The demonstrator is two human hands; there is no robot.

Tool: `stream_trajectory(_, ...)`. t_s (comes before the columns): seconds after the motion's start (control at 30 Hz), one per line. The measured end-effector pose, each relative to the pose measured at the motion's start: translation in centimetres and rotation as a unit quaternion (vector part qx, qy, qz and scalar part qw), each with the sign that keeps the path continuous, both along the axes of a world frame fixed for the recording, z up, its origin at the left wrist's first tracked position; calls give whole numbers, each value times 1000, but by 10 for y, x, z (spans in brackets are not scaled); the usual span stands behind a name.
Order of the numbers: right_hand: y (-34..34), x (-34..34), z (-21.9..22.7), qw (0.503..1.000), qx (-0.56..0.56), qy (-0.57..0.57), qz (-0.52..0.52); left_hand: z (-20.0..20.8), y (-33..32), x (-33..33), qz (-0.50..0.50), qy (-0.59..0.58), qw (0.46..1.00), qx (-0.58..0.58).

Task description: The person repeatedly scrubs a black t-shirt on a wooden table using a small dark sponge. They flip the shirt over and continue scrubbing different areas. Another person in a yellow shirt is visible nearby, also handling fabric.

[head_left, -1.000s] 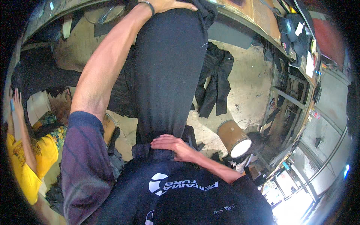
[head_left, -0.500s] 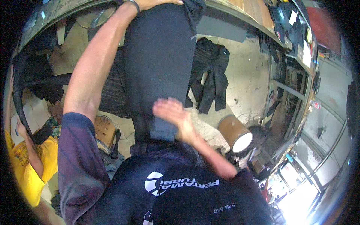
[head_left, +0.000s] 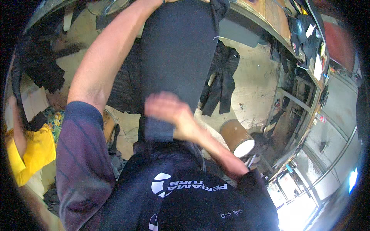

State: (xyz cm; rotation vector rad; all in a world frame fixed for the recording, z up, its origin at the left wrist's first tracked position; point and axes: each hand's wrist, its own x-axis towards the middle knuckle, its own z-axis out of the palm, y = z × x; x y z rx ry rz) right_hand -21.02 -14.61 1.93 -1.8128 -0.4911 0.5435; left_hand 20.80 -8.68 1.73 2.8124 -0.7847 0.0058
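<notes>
A long piece of black cloth (head_left: 179, 57), shaped like a trouser leg, is stretched from the top of the view down to my body. My left hand (head_left: 183, 1) is at its far end, mostly cut off by the upper edge, so its grip is hidden. Flat over the near part lies my right hand (head_left: 169, 111), its fingers blurred but seemingly stretched out to the left. Just below that hand shows a folded, lighter dark end (head_left: 158, 133) of the cloth.
Black trousers (head_left: 221, 79) lie on the pale floor to the right. A brown drum with a white end (head_left: 237, 138) stands nearby. At the left is another person in a yellow shirt (head_left: 34, 152). A wooden table edge (head_left: 266, 13) runs along the top right.
My right hand has shifted a little left over the cloth. The cloth's far end and my left hand appear farther right. The person in yellow has moved their arm.
</notes>
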Motion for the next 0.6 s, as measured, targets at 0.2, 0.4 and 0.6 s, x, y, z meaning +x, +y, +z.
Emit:
stream_trajectory(0.2, -6, -10, 13, 997, -19, 1, -74, 1, 0, -5, -2, 22, 1000, -2)
stream_trajectory(0.4, 5, -92, 33, 975, -20, -1, -222, 0, -7, -20, 25, 15, 1000, -9)
stream_trajectory(0.6, -6, -175, 28, 819, 23, 39, -572, 13, -2, -143, 44, -218, 974, 32)
